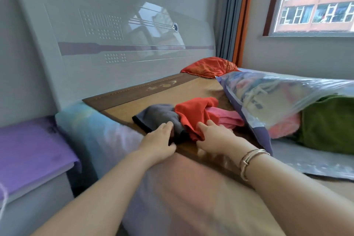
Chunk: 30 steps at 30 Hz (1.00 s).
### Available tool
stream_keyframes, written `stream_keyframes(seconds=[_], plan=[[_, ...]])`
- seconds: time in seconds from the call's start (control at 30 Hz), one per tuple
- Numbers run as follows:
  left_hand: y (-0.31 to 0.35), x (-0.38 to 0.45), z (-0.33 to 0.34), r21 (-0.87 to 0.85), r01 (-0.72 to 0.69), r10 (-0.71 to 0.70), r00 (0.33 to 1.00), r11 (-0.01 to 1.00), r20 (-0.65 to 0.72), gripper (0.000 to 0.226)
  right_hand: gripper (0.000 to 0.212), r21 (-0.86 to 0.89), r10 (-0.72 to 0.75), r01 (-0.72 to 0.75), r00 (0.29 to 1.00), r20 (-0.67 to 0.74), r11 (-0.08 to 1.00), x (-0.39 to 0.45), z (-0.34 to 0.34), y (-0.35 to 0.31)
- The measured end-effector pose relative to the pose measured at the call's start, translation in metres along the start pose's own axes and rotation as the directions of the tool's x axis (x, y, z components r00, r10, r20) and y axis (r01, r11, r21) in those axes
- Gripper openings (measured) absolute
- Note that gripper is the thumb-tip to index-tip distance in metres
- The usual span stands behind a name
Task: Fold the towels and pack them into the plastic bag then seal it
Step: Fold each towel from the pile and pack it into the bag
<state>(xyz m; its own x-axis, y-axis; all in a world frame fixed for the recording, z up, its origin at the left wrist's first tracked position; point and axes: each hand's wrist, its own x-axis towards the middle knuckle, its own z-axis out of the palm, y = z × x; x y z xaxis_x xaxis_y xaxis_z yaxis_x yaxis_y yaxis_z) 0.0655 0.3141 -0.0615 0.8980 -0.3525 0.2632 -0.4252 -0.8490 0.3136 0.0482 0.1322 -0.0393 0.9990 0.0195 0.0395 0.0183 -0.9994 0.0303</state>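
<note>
Three crumpled towels lie together on a brown bamboo mat (pixel 172 92) at the bed's near edge: a grey towel (pixel 159 116), a red towel (pixel 193 113) and a pink towel (pixel 228 119). My left hand (pixel 158 140) rests on the grey towel's near edge, fingers extended over it. Fingers of my right hand (pixel 214 138) reach into the red towel's lower edge; the grip is hidden by cloth. A large clear plastic bag (pixel 268 97) lies to the right, holding a green towel (pixel 329 122) and other cloth.
A red pillow (pixel 208 66) sits by the grey headboard (pixel 115 40). A purple-topped nightstand (pixel 32 151) stands to the left of the bed. A window (pixel 314 0) is in the wall at right. A bracelet (pixel 249 161) is on my right wrist.
</note>
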Motion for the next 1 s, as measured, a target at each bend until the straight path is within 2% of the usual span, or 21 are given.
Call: stream_keyframes(seconds=[0.07,0.1,0.2,0.27,0.33,0.43,0.47,0.5,0.53,0.6,0.7,0.77,0.87,0.93,1.0], plan=[[0.007,-0.014,-0.004,-0.059,0.036,-0.035,0.999,0.998,0.024,0.027,0.043,-0.051,0.031,-0.038,0.992,-0.126,0.998,-0.026,0.003,0.004],[0.01,-0.017,-0.005,-0.052,0.069,-0.067,0.997,0.996,0.044,0.028,0.037,-0.01,0.054,-0.057,0.978,-0.204,0.998,-0.035,0.005,0.008],[0.017,-0.022,-0.004,0.03,0.178,-0.179,0.981,0.984,0.069,0.05,0.034,0.388,0.201,-0.037,0.898,-0.391,0.921,-0.053,-0.003,0.019],[0.03,-0.03,-0.004,-0.058,0.214,-0.215,0.976,0.975,-0.018,0.063,0.025,0.576,0.291,0.027,0.843,-0.452,0.817,-0.065,-0.017,0.024],[0.051,-0.04,-0.006,-0.184,0.178,-0.199,0.975,0.967,-0.102,0.081,0.011,0.742,0.363,0.135,0.805,-0.468,0.657,-0.08,-0.033,0.028],[0.094,-0.055,-0.006,-0.326,0.013,-0.072,0.983,0.945,-0.17,0.108,0.017,0.919,0.415,0.311,0.823,-0.387,0.241,-0.12,-0.056,0.036],[0.11,-0.06,-0.008,-0.402,-0.07,-0.01,0.981,0.913,-0.193,0.113,0.017,0.928,0.4,0.332,0.837,-0.373,0.172,-0.136,-0.062,0.039],[0.125,-0.065,-0.009,-0.512,-0.155,0.053,0.976,0.845,-0.209,0.114,0.016,0.926,0.379,0.347,0.844,-0.379,0.151,-0.153,-0.069,0.042],[0.141,-0.071,-0.012,-0.627,-0.229,0.109,0.968,0.745,-0.225,0.11,0.014,0.922,0.364,0.364,0.847,-0.388,0.136,-0.167,-0.073,0.046],[0.167,-0.079,-0.017,-0.766,-0.285,0.151,0.958,0.576,-0.242,0.084,0.011,0.915,0.351,0.392,0.847,-0.4,0.096,-0.193,-0.083,0.054],[0.191,-0.084,-0.027,-0.826,-0.293,0.131,0.956,0.48,-0.263,0.047,0.014,0.913,0.325,0.404,0.857,-0.401,0.059,-0.219,-0.098,0.069],[0.2,-0.086,-0.036,-0.872,-0.291,0.16,0.956,0.392,-0.247,0.03,0.013,0.92,0.288,0.391,0.879,-0.381,0.024,-0.234,-0.108,0.079],[0.207,-0.088,-0.039,-0.888,-0.284,0.233,0.95,0.361,-0.209,0.036,0.013,0.941,0.231,0.339,0.916,-0.328,-0.011,-0.253,-0.117,0.092],[0.216,-0.092,-0.04,-0.883,-0.301,0.268,0.94,0.361,-0.211,0.027,0.013,0.952,0.236,0.304,0.923,-0.305,0.041,-0.263,-0.122,0.099],[0.226,-0.098,-0.041,-0.907,-0.254,0.252,0.952,0.336,-0.173,0.013,0.014,0.945,0.279,0.304,0.903,-0.326,0.121,-0.271,-0.127,0.106]])
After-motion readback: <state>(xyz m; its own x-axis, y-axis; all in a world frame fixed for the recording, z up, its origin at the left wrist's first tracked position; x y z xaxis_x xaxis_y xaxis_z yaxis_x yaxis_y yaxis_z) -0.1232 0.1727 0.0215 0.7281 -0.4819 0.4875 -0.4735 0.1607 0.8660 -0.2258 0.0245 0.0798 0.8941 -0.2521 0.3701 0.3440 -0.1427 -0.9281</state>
